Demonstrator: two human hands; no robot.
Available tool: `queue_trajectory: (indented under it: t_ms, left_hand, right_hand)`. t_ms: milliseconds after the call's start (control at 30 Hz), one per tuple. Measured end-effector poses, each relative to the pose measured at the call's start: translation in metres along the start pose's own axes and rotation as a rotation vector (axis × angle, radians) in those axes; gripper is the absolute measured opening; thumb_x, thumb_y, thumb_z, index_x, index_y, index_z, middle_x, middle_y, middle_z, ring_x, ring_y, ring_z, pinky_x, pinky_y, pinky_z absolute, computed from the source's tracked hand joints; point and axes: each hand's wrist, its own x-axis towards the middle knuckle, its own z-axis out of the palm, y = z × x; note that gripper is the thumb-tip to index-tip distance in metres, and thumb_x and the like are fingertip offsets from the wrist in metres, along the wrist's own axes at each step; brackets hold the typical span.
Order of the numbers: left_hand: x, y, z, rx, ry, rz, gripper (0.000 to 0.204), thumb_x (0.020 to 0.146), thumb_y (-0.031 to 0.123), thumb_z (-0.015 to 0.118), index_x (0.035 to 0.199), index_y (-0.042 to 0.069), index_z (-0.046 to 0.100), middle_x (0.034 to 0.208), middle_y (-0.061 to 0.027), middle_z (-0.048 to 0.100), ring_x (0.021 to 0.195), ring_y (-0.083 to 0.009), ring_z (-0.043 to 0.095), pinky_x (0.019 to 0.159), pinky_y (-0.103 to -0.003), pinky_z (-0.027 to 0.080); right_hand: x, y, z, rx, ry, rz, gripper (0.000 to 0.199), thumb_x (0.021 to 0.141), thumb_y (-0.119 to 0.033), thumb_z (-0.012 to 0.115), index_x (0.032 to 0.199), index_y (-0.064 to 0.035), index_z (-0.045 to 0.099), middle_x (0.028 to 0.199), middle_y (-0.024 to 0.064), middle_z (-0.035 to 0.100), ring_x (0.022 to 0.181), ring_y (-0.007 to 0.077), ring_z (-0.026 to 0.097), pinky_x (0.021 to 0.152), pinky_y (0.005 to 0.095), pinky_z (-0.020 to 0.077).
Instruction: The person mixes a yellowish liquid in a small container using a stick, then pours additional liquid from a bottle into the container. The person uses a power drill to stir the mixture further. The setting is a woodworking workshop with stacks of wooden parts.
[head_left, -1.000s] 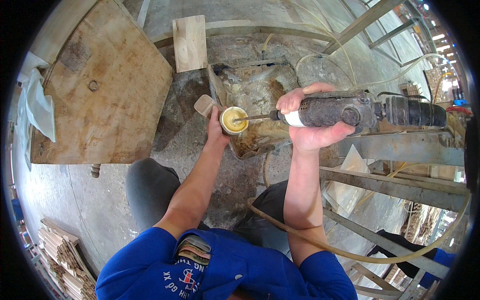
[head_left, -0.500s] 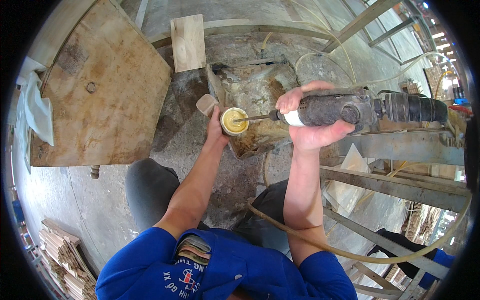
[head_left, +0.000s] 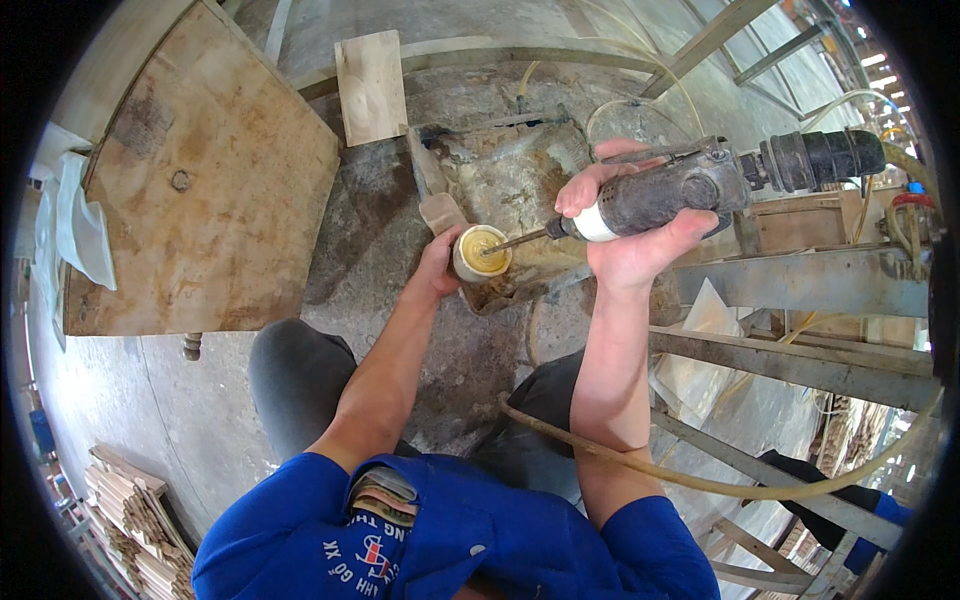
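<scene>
My left hand [head_left: 436, 268] is wrapped round the side of a small pale cup [head_left: 463, 262]. Yellowish paste [head_left: 486, 246] fills the inside of the cup and shows ring-like swirls. Beside my left fingers a flat tan piece [head_left: 440, 212] sticks out; I cannot tell whether they hold it too. My right hand [head_left: 628, 262] grips a worn dark power drill [head_left: 665, 200] with a white band near its front, thumb below and fingers above. From the drill a thin metal rod [head_left: 525, 239] runs left, its tip down in the paste.
Under the cup lies a stained, crusted tray [head_left: 500, 165] on the concrete floor. A wooden board [head_left: 370, 88] leans at its far left corner. A large wooden panel [head_left: 215, 190] stands left. Metal frame bars [head_left: 800, 365] fill the right, and a yellowish hose [head_left: 720, 490] loops across my right arm.
The cup and my left hand have shifted slightly right and nearer. The drill has tilted, its rear end now farther up, with the rod still in the paste.
</scene>
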Motion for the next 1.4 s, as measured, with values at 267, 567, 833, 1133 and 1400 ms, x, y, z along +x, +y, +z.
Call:
queue_trajectory:
  t_ms: [267, 567, 833, 1133, 1400]
  left_hand:
    - [-0.008, -0.005, 0.011, -0.013, 0.057, 0.065, 0.039, 0.091, 0.039, 0.042, 0.1, 0.004, 0.056, 0.096, -0.0115, 0.061, 0.089, -0.0252, 0.06, 0.079, -0.04, 0.049]
    - [-0.008, -0.006, 0.005, 0.008, 0.067, 0.144, 0.038, 0.09, 0.038, 0.049, 0.1, 0.003, 0.056, 0.092, -0.0087, 0.06, 0.083, -0.0214, 0.059, 0.075, -0.036, 0.049]
    - [-0.01, -0.009, 0.007, 0.02, 0.008, 0.094, 0.037, 0.09, 0.036, 0.049, 0.103, 0.002, 0.055, 0.095, -0.0098, 0.06, 0.087, -0.0205, 0.059, 0.078, -0.036, 0.049]
    - [-0.014, -0.009, 0.011, 0.067, -0.025, 0.0, 0.038, 0.091, 0.036, 0.046, 0.105, 0.002, 0.055, 0.099, -0.012, 0.06, 0.09, -0.024, 0.06, 0.08, -0.038, 0.049]
    - [-0.01, -0.007, 0.011, 0.072, -0.028, -0.006, 0.039, 0.091, 0.037, 0.046, 0.106, 0.002, 0.055, 0.099, -0.0129, 0.061, 0.092, -0.025, 0.06, 0.081, -0.041, 0.05]
  right_hand:
    - [-0.005, 0.003, 0.004, 0.092, -0.052, 0.002, 0.096, 0.06, -0.088, 0.035, 0.092, 0.001, 0.049, 0.058, 0.0107, 0.054, 0.052, 0.0222, 0.052, 0.05, 0.0339, 0.0446]
    - [-0.006, 0.003, 0.015, 0.058, -0.017, 0.015, 0.094, 0.058, -0.089, 0.035, 0.085, -0.0002, 0.049, 0.058, 0.0115, 0.053, 0.052, 0.0224, 0.052, 0.05, 0.0332, 0.0448]
    - [-0.006, 0.003, 0.014, 0.037, -0.023, -0.006, 0.093, 0.059, -0.089, 0.034, 0.084, -0.0001, 0.05, 0.058, 0.0105, 0.053, 0.05, 0.0217, 0.052, 0.047, 0.0328, 0.0441]
    - [-0.007, -0.002, 0.012, 0.0, -0.003, 0.001, 0.094, 0.059, -0.089, 0.034, 0.084, -0.0003, 0.05, 0.057, 0.0104, 0.053, 0.05, 0.0221, 0.051, 0.047, 0.0333, 0.0437]
    - [-0.005, -0.001, 0.009, 0.033, -0.007, -0.002, 0.093, 0.058, -0.089, 0.036, 0.084, -0.0007, 0.05, 0.057, 0.0108, 0.053, 0.05, 0.0225, 0.051, 0.047, 0.034, 0.0436]
